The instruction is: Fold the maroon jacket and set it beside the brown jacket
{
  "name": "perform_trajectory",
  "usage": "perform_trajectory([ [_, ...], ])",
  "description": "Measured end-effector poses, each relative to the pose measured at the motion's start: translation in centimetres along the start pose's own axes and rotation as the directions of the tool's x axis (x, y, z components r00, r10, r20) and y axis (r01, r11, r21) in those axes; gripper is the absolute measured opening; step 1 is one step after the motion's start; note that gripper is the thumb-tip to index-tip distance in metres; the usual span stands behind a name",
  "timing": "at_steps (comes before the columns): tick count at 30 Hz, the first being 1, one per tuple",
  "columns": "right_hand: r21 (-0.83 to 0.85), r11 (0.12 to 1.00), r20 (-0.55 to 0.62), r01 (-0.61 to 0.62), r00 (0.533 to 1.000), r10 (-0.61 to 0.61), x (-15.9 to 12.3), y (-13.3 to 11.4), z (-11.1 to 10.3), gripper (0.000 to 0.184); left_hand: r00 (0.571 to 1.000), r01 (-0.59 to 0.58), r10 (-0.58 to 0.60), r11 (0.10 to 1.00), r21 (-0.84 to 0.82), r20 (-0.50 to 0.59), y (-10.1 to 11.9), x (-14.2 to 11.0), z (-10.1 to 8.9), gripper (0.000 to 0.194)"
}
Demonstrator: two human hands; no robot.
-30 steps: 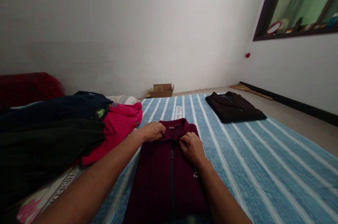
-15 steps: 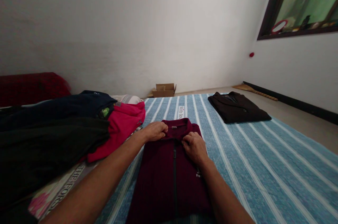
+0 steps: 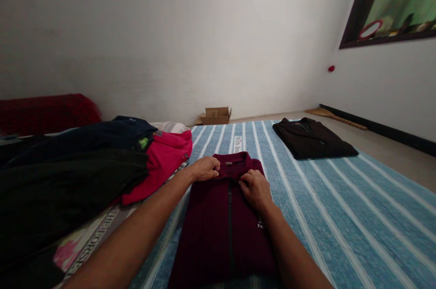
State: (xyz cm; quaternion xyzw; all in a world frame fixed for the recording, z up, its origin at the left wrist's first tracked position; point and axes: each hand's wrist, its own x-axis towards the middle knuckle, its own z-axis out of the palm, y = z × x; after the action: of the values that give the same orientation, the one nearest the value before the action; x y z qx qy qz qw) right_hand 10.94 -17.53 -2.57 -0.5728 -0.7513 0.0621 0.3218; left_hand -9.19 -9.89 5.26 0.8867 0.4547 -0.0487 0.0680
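A maroon zip jacket lies folded, front side up, on the striped blue sheet, its collar pointing away from me. A dark zipper runs down its middle, and a small white logo shows on the right of the chest. My left hand pinches the left side of the collar. On the collar's right side, my right hand grips the fabric with curled fingers. Between the two hands the neck opening shows a small pale label.
A folded dark brown garment lies at the sheet's far right. To the left are heaped clothes: a dark green one, a navy one and a pink one. A cardboard box stands by the wall.
The whole view has shifted slightly, so things appear a little farther right. Both hands keep their hold on the jacket's collar, with hardly any movement against it.
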Motion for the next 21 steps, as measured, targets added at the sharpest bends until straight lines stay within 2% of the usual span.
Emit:
perform_trajectory([
  [7,0.006,1.0,-0.005,-0.001,1.0,0.001,0.1,0.0,0.0,0.013,0.999,-0.02,0.021,1.0,0.012,-0.033,0.9,-0.2,0.0,0.015],
  [16,0.018,1.0,-0.007,-0.004,1.0,0.004,0.1,0.1,0.1,0.012,0.998,-0.023,0.02,0.997,-0.069,-0.058,1.6,-0.5,0.2,0.026],
  [21,0.029,1.0,-0.011,0.004,1.0,-0.004,0.0,0.1,0.1,0.012,0.996,-0.036,0.033,0.999,-0.036,-0.079,2.1,-0.6,0.4,0.031],
])
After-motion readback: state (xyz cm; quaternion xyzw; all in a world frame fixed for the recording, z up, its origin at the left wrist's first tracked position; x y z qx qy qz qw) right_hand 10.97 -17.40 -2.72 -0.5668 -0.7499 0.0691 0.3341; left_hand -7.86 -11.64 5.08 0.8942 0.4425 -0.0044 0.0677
